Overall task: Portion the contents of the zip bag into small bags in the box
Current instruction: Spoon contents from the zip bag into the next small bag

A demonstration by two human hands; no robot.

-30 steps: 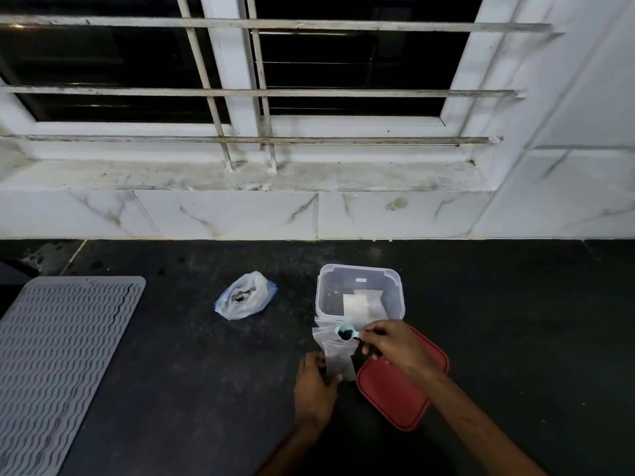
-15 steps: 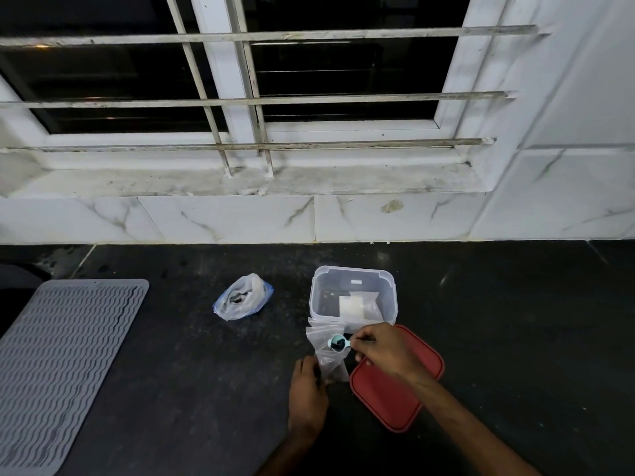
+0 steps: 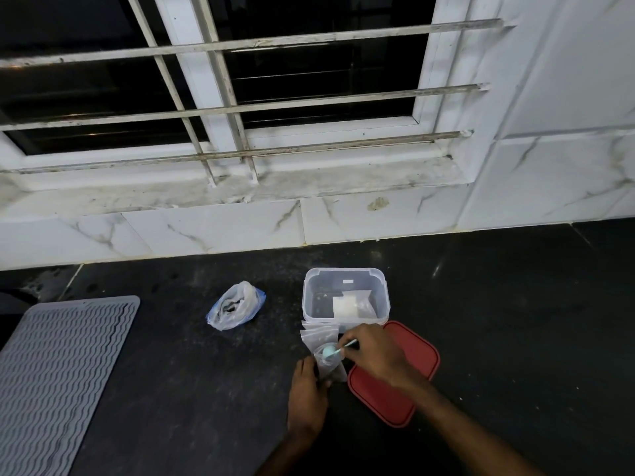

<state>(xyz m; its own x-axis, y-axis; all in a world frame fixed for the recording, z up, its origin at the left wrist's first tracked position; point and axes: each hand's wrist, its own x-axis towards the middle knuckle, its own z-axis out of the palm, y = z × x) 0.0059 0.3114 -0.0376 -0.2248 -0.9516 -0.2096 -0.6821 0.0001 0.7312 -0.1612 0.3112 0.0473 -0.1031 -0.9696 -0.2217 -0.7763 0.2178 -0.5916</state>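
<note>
By the box (image 3: 345,273) edge, right hand (image 3: 376,353) pinches spoon (image 3: 330,351).

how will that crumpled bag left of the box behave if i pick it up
Probably floppy: the zip bag is thin, crumpled plastic slumped on the counter, so it should sag when lifted. Likely light: only a little dark content shows inside. Its mouth looks open, so tipping might spill.

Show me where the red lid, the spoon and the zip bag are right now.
red lid (image 3: 381,407), head view, on its bare near-left part.
spoon (image 3: 329,351), head view, on its pale blue bowl.
zip bag (image 3: 235,305), head view, on its crumpled middle.
</note>
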